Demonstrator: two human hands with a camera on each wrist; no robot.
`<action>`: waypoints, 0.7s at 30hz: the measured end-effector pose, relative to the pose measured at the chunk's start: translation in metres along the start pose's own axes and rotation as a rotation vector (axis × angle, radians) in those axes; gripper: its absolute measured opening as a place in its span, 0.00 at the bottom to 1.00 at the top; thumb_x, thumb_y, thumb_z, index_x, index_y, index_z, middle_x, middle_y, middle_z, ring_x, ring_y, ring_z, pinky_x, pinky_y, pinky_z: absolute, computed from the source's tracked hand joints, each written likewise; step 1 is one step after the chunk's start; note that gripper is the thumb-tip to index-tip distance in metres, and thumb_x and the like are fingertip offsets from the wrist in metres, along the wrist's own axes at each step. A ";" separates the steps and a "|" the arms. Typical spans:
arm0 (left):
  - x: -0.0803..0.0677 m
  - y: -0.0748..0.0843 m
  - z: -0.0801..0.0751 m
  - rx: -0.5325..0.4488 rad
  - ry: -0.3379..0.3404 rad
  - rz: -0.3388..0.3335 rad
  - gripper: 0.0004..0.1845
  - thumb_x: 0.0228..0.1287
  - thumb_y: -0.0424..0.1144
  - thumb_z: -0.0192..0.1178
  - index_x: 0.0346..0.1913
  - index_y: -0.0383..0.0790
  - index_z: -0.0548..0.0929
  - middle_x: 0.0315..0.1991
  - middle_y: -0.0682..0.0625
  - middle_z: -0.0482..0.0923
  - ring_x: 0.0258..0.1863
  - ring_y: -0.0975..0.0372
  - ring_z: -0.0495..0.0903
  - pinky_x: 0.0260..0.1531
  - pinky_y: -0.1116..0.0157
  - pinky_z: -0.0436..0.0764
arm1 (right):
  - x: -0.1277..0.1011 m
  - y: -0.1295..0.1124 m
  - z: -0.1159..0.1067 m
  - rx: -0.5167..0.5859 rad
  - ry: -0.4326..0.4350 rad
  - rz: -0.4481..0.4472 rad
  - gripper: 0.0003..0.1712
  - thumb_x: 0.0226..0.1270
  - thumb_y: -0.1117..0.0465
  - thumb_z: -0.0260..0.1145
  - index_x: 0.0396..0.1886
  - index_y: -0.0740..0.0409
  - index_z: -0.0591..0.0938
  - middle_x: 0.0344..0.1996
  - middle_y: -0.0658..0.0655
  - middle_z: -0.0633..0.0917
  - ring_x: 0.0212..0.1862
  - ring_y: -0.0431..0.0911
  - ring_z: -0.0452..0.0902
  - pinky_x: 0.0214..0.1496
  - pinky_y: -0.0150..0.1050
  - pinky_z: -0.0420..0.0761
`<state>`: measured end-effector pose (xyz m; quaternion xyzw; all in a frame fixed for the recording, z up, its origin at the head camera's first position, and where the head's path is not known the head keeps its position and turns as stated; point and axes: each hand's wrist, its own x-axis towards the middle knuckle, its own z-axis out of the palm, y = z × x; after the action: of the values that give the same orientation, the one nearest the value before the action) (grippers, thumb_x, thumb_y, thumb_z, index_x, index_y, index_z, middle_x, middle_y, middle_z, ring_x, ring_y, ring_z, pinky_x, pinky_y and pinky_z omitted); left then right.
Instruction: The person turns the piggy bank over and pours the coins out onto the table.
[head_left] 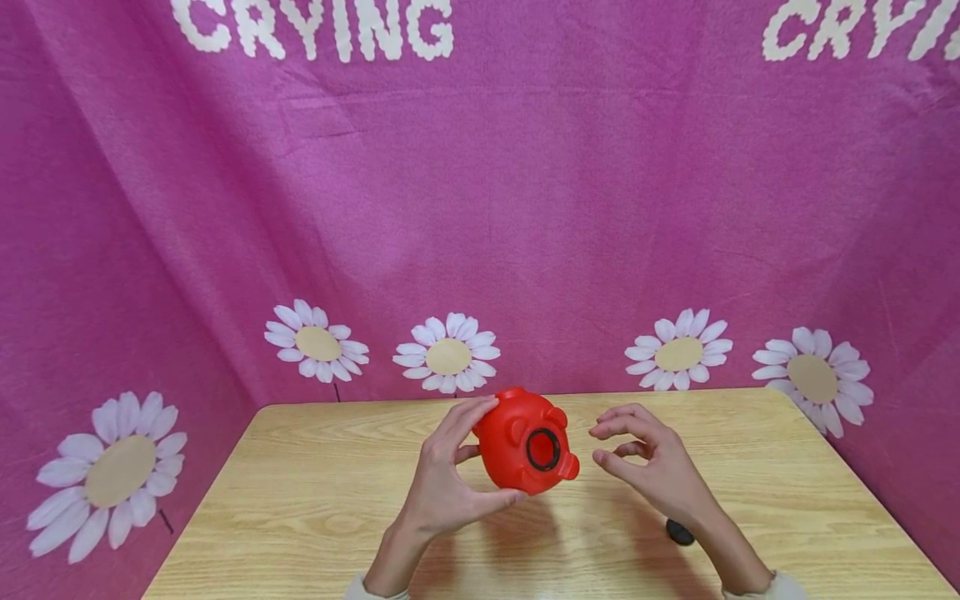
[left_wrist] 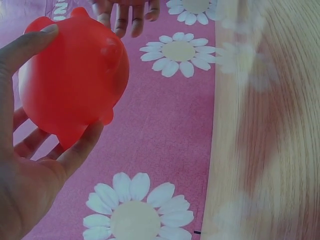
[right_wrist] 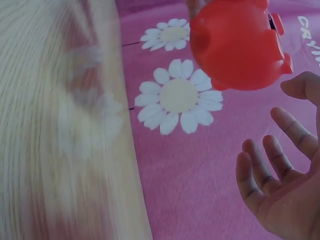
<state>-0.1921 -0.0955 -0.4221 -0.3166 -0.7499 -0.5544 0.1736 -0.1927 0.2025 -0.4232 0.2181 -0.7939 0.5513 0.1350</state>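
Note:
Above the table, my left hand (head_left: 444, 479) grips a glossy red piggy bank (head_left: 504, 442), thumb on one side and fingers round the other. A round opening with a black rim (head_left: 530, 451) faces right, toward the other hand, with short stubby feet about it. The left wrist view shows the smooth body of the piggy bank (left_wrist: 75, 75) between thumb and fingers. My right hand (head_left: 660, 471) hangs beside it with loosely bent fingers, apart from it and holding nothing. In the right wrist view, the fingers (right_wrist: 277, 150) are spread near the piggy bank (right_wrist: 237, 45).
A small round black piece, like a cap (head_left: 680, 532), lies on the light wood table (head_left: 315, 500) by my right wrist. A pink cloth (head_left: 525, 208) with white daisies and lettering hangs behind the table and along its sides.

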 end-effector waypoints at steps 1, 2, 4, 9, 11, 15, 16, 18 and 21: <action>0.000 0.000 0.000 -0.005 -0.001 0.002 0.52 0.43 0.34 0.87 0.76 0.48 0.76 0.71 0.46 0.76 0.67 0.55 0.79 0.46 0.60 0.93 | 0.001 -0.001 0.001 0.013 -0.005 -0.001 0.12 0.67 0.70 0.76 0.49 0.56 0.90 0.52 0.53 0.83 0.50 0.35 0.83 0.46 0.32 0.88; 0.000 0.000 0.000 -0.009 -0.002 0.004 0.52 0.43 0.34 0.87 0.76 0.48 0.76 0.71 0.46 0.76 0.67 0.55 0.78 0.46 0.59 0.94 | 0.001 -0.002 0.002 0.027 -0.010 -0.002 0.13 0.67 0.70 0.75 0.49 0.57 0.90 0.52 0.53 0.84 0.50 0.35 0.84 0.47 0.32 0.89; 0.000 -0.001 0.000 -0.013 -0.005 0.009 0.52 0.43 0.34 0.87 0.76 0.48 0.76 0.71 0.45 0.75 0.67 0.56 0.78 0.46 0.58 0.94 | 0.003 -0.003 0.004 0.052 -0.019 -0.009 0.13 0.68 0.71 0.74 0.51 0.59 0.89 0.53 0.52 0.84 0.52 0.35 0.84 0.49 0.32 0.89; 0.000 -0.002 0.000 -0.012 -0.007 0.011 0.52 0.43 0.34 0.87 0.76 0.47 0.75 0.71 0.45 0.75 0.67 0.56 0.79 0.46 0.59 0.93 | 0.006 -0.005 0.008 0.122 -0.067 -0.004 0.18 0.72 0.71 0.71 0.59 0.66 0.85 0.55 0.46 0.86 0.56 0.35 0.86 0.53 0.31 0.90; 0.000 -0.002 0.000 -0.010 -0.009 0.005 0.52 0.43 0.35 0.87 0.76 0.48 0.75 0.71 0.46 0.75 0.67 0.57 0.79 0.46 0.61 0.93 | 0.008 -0.006 0.011 0.153 -0.095 0.011 0.21 0.73 0.71 0.70 0.63 0.67 0.82 0.57 0.42 0.86 0.57 0.36 0.86 0.54 0.32 0.89; 0.000 -0.001 0.000 -0.015 -0.011 0.002 0.52 0.43 0.35 0.88 0.76 0.48 0.75 0.71 0.46 0.75 0.67 0.56 0.79 0.47 0.62 0.93 | 0.011 -0.008 0.016 0.214 -0.155 0.040 0.24 0.76 0.69 0.68 0.69 0.66 0.79 0.61 0.40 0.86 0.61 0.35 0.85 0.56 0.35 0.90; 0.000 -0.001 0.000 -0.016 -0.012 0.005 0.52 0.43 0.35 0.87 0.76 0.48 0.75 0.71 0.45 0.75 0.67 0.56 0.79 0.47 0.62 0.93 | 0.011 -0.008 0.017 0.225 -0.171 0.047 0.25 0.77 0.69 0.67 0.70 0.64 0.78 0.61 0.38 0.85 0.61 0.35 0.85 0.57 0.36 0.90; 0.000 -0.001 0.000 -0.025 -0.014 0.006 0.52 0.44 0.35 0.87 0.76 0.48 0.75 0.71 0.45 0.75 0.67 0.57 0.79 0.47 0.62 0.93 | 0.011 -0.009 0.019 0.245 -0.196 0.055 0.26 0.78 0.68 0.66 0.72 0.62 0.77 0.63 0.38 0.85 0.62 0.35 0.85 0.56 0.39 0.91; 0.000 0.000 0.000 -0.039 -0.017 0.009 0.52 0.45 0.35 0.87 0.77 0.47 0.74 0.71 0.45 0.75 0.67 0.57 0.78 0.46 0.62 0.93 | 0.012 -0.010 0.021 0.264 -0.221 0.055 0.26 0.79 0.67 0.65 0.74 0.59 0.77 0.65 0.39 0.84 0.63 0.37 0.85 0.54 0.41 0.92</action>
<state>-0.1925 -0.0958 -0.4219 -0.3281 -0.7388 -0.5655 0.1635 -0.1980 0.1780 -0.4169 0.2713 -0.7303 0.6270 0.0019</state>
